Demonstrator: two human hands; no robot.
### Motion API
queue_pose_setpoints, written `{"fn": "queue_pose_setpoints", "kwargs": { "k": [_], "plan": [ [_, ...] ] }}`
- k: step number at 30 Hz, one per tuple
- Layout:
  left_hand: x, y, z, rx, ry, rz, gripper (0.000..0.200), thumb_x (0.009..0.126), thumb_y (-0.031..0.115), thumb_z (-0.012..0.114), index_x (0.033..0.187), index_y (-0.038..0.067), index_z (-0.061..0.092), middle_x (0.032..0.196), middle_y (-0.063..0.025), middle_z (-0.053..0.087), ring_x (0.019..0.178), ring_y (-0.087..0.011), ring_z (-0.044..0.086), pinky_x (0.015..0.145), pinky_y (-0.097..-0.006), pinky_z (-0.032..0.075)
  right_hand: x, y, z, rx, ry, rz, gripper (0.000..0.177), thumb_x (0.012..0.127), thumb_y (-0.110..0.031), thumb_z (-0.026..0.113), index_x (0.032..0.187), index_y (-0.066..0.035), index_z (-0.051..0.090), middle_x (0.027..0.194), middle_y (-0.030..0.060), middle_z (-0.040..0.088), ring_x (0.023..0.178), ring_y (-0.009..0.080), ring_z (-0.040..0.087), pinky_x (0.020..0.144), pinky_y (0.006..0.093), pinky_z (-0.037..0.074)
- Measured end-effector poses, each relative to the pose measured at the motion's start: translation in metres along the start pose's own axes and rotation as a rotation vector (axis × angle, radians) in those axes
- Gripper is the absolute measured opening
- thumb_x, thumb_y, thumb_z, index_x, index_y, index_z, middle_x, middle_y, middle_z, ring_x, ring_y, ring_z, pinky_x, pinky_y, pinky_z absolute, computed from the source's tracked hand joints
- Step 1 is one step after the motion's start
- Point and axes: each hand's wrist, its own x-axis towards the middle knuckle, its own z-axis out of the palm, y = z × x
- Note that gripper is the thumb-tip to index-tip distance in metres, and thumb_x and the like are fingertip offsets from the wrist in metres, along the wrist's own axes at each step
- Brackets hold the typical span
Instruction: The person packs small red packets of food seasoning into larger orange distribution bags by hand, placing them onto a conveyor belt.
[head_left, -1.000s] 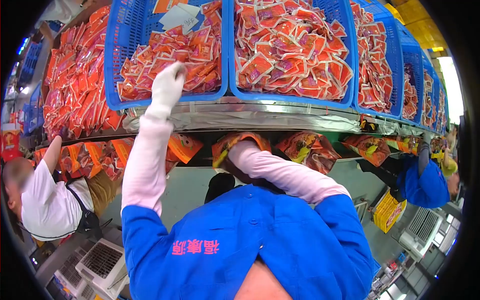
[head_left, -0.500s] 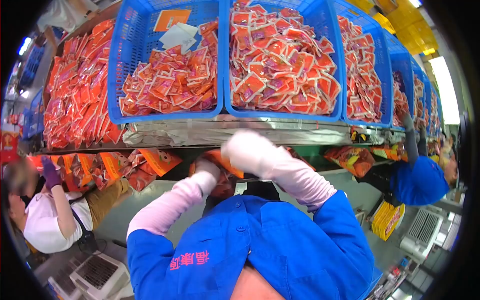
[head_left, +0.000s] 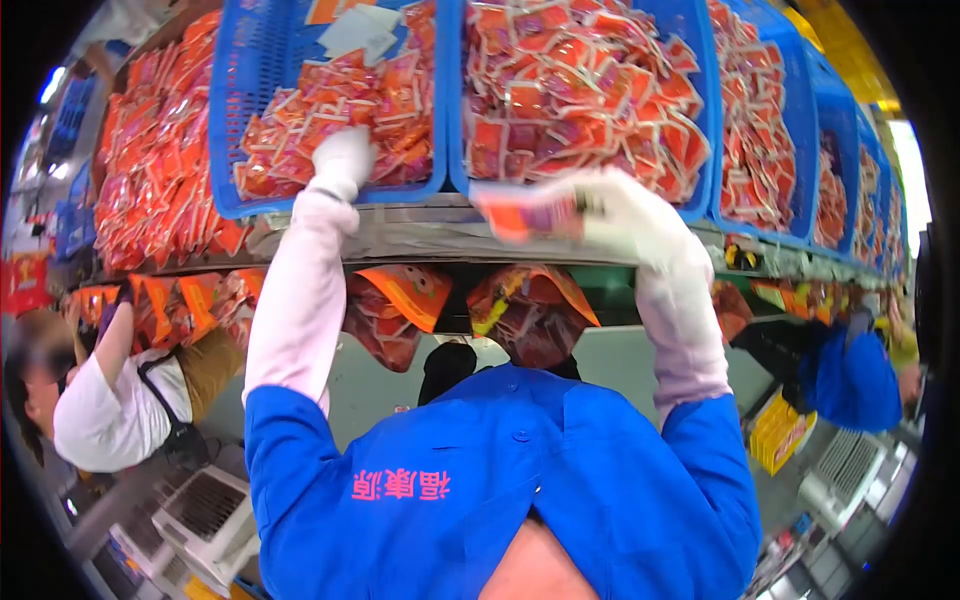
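A blue shirt (head_left: 430, 440) with pink lettering fills the foreground, and a dark shoe (head_left: 448, 368) shows on the grey floor past it. Just beyond the shirt, two orange bags (head_left: 402, 292) sit side by side below a metal ledge (head_left: 420, 232), a little apart, with neither hand on them.

The right hand (head_left: 628, 215), in a white glove, is out over the ledge by the full basket (head_left: 690, 28). It is closed on the end of one red packet (head_left: 515, 215), which sticks out to the left — both are blurred, so the separate fingers cannot be made out.

The left hand (head_left: 343, 160), also gloved in white, is down at the loose packets (head_left: 335, 108) inside the part-filled basket (head_left: 230, 120). Its fingers curl downward; whether they grip a packet cannot be told. White paper slips (head_left: 358, 35) lie farther back in that basket.

To the left of the baskets is a large heap (head_left: 165, 150) of red packets; to the right runs a row of blue baskets. Farther off — one on each side — are a person in a white shirt (head_left: 115, 420) and a person in blue (head_left: 855, 378).
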Motion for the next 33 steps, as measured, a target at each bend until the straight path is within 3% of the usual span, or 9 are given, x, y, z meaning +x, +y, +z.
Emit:
{"fn": "queue_pose_setpoints", "kwargs": {
  "k": [4, 9, 14, 16, 22, 28, 29, 30, 33],
  "plan": [
    [0.043, -0.029, 0.060, 0.045, -0.060, -0.127, 0.023, 0.092, 0.027, 0.059, 0.104, 0.014, 0.074, 0.110, -0.0145, 0.073, 0.105, -0.0336, 0.069, 0.082, -0.0493, 0.056, -0.049, -0.007, 0.086, -0.426, -0.290, 0.311, 0.030, 0.085, -0.012, 0.064, 0.114, -0.010, 0.071, 0.098, 0.0169, 0.073, 0.092, 0.0364, 0.070, 0.087, 0.0459, 0.055],
    [-0.054, -0.018, -0.023, -0.332, 0.283, 0.152, 0.019, 0.094, 0.020, 0.062, 0.103, 0.004, 0.068, 0.099, -0.0132, 0.072, 0.091, -0.0324, 0.069, 0.081, -0.0434, 0.054, 0.031, 0.156, 0.219, -0.868, -0.619, 0.634, 0.031, 0.075, -0.018, 0.083, 0.103, -0.008, 0.077, 0.116, 0.0112, 0.073, 0.101, 0.0308, 0.071, 0.091, 0.0405, 0.056],
    [-0.207, 0.019, -0.100, -1.169, 0.000, 0.228, 0.016, 0.095, 0.000, 0.059, 0.110, -0.002, 0.063, 0.092, -0.0049, 0.068, 0.081, -0.0088, 0.063, 0.075, -0.0238, 0.051, 0.056, 0.153, 0.243, -0.818, -0.524, 0.541, 0.027, 0.080, -0.028, 0.074, 0.098, -0.008, 0.077, 0.105, 0.0144, 0.074, 0.096, 0.0338, 0.070, 0.081, 0.0428, 0.055],
    [-0.248, 0.037, -0.100, -1.179, -0.092, 0.281, 0.014, 0.095, 0.002, 0.061, 0.109, 0.000, 0.063, 0.095, -0.0077, 0.070, 0.079, -0.0148, 0.067, 0.074, -0.0271, 0.053, 0.024, 0.063, 0.185, -0.589, -0.351, 0.373, 0.025, 0.082, -0.023, 0.071, 0.099, -0.006, 0.077, 0.096, 0.0188, 0.073, 0.092, 0.0367, 0.071, 0.081, 0.0432, 0.055],
    [-0.274, 0.089, -0.030, -0.669, 0.091, 0.492, 0.020, 0.084, 0.005, 0.067, 0.103, 0.003, 0.061, 0.102, -0.0151, 0.069, 0.087, -0.0340, 0.069, 0.072, -0.0358, 0.057, 0.025, 0.051, 0.137, -0.703, -0.364, 0.177, 0.021, 0.083, -0.025, 0.069, 0.094, -0.008, 0.076, 0.090, 0.0173, 0.074, 0.085, 0.0328, 0.071, 0.077, 0.0392, 0.055],
    [-0.237, 0.136, 0.004, 0.232, -0.759, 0.348, 0.022, 0.088, 0.015, 0.059, 0.107, 0.009, 0.067, 0.113, -0.0142, 0.069, 0.099, -0.0257, 0.070, 0.066, -0.0392, 0.057, 0.052, 0.106, 0.205, -0.555, -0.169, 0.069, 0.023, 0.088, -0.017, 0.057, 0.102, -0.007, 0.074, 0.094, 0.0197, 0.072, 0.095, 0.0351, 0.069, 0.084, 0.0419, 0.055],
    [-0.262, 0.118, 0.052, 0.332, -0.042, 0.590, 0.022, 0.089, 0.019, 0.058, 0.104, 0.012, 0.071, 0.099, -0.0112, 0.074, 0.087, -0.0252, 0.074, 0.064, -0.0434, 0.056, 0.056, 0.066, 0.175, -0.556, -0.220, 0.053, 0.021, 0.082, -0.018, 0.064, 0.097, -0.008, 0.075, 0.093, 0.0180, 0.073, 0.090, 0.0344, 0.070, 0.082, 0.0425, 0.056],
    [-0.244, 0.118, 0.082, 0.334, -0.025, 0.588, 0.022, 0.089, 0.019, 0.058, 0.104, 0.012, 0.071, 0.099, -0.0112, 0.074, 0.087, -0.0252, 0.074, 0.064, -0.0434, 0.056, 0.059, 0.012, 0.139, -0.555, -0.271, 0.037, 0.019, 0.076, -0.019, 0.071, 0.091, -0.009, 0.076, 0.092, 0.0164, 0.073, 0.085, 0.0337, 0.070, 0.080, 0.0430, 0.056],
    [-0.211, 0.108, 0.106, 0.019, -0.451, 0.054, 0.022, 0.090, 0.022, 0.058, 0.104, 0.013, 0.071, 0.095, -0.0091, 0.075, 0.086, -0.0309, 0.074, 0.068, -0.0452, 0.057, 0.102, 0.049, 0.056, -0.678, 0.314, 0.083, 0.032, 0.081, -0.023, 0.067, 0.108, -0.008, 0.071, 0.094, 0.0189, 0.072, 0.088, 0.0379, 0.069, 0.079, 0.0478, 0.056]
  ]
}}
